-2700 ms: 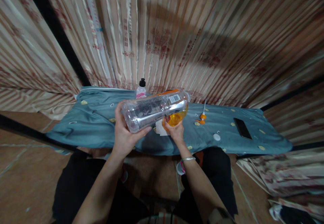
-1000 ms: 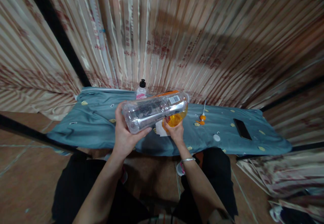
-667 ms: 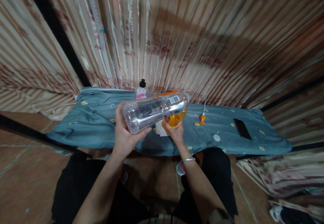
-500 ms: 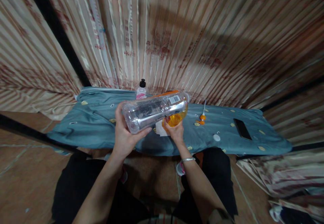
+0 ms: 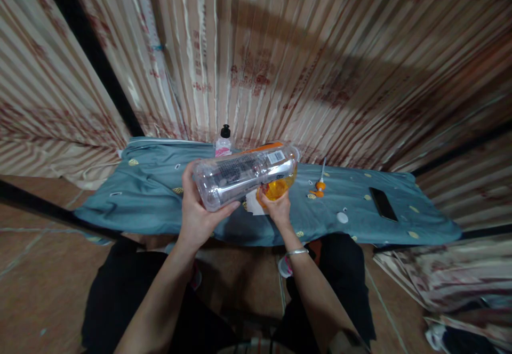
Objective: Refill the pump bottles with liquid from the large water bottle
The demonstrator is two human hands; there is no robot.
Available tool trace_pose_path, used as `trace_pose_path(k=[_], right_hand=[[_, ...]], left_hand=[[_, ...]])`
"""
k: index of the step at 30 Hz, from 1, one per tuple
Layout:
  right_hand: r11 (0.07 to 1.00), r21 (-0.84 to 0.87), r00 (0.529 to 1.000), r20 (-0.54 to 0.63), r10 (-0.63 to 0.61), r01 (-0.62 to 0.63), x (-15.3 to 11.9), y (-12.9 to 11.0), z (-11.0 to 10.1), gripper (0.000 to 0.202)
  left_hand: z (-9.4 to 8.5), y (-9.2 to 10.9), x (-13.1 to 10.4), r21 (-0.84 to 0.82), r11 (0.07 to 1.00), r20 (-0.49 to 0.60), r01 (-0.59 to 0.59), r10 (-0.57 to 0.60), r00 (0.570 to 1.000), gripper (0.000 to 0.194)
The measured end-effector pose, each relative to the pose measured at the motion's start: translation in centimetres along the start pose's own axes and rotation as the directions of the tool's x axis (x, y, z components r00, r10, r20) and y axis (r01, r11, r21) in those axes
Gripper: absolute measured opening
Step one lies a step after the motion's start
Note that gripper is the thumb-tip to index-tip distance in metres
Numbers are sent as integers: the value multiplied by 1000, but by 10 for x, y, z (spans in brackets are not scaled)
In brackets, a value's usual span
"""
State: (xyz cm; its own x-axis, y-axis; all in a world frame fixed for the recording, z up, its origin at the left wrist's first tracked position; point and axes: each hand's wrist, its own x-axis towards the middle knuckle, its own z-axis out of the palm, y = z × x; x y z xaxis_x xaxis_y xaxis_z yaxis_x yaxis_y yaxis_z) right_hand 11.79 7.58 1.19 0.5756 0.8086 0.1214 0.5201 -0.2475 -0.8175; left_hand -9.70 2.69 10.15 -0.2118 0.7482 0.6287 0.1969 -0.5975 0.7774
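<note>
A large clear plastic bottle (image 5: 240, 175) lies tilted in the air, its base to the left and its neck toward the upper right. My left hand (image 5: 200, 212) is wrapped round the base end. Below the neck end, my right hand (image 5: 277, 204) grips an orange-yellow translucent bottle (image 5: 277, 187). The clear bottle overlaps this second bottle and hides its upper part, so I cannot tell whether their mouths touch. Beside my right hand a white piece of paper (image 5: 255, 203) shows on the cloth.
On the teal cloth (image 5: 152, 183) stand or lie a black-capped bottle (image 5: 224, 143), an orange pump head (image 5: 319, 186), a white round cap (image 5: 342, 217) and a black phone (image 5: 383, 203). Behind hangs a striped curtain (image 5: 256, 66); a black pole (image 5: 92, 50) slants at left.
</note>
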Motion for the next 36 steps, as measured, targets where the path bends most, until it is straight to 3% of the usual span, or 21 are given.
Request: trace_pose_path(k=[36], right_hand=[[999, 36, 1000, 8, -1, 1, -1, -3, -2, 79]], left_hand=[[1, 1, 0, -15, 1000, -10, 17, -17, 1000, 100]])
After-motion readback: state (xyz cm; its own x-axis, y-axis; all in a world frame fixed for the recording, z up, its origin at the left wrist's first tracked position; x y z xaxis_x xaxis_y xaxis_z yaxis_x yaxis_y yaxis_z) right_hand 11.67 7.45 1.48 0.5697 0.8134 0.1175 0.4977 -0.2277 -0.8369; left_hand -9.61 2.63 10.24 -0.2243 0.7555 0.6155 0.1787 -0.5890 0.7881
